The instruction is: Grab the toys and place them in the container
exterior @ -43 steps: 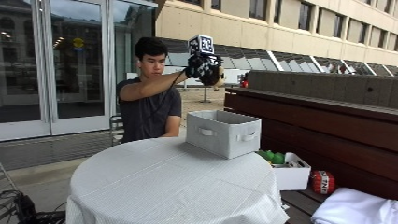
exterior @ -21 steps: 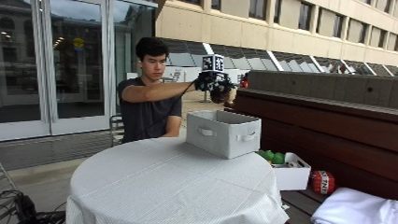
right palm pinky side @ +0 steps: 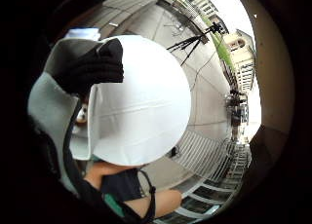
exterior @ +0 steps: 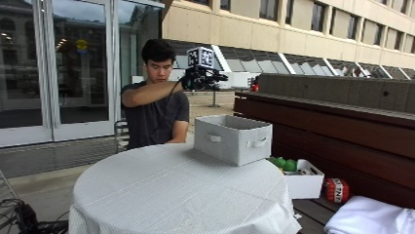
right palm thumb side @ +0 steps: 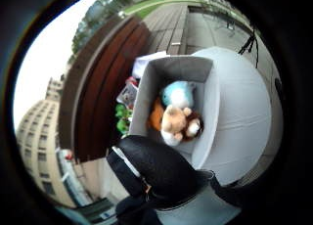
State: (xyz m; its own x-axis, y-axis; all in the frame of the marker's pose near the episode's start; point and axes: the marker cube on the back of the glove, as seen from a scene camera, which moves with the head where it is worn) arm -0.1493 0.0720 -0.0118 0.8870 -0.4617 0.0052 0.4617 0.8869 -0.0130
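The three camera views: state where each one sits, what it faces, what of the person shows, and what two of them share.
Outside view: across the round white-clothed table, facing the seated person; gloved right hand raised above the grey fabric container.
Thumb-side palm view: on the raised palm, looking down into the container at the plush toys; a gloved finger shows.
Little-finger-side palm view: same palm, facing the table and container wall; gloved fingers show.
Shared: container and table appear in all three.
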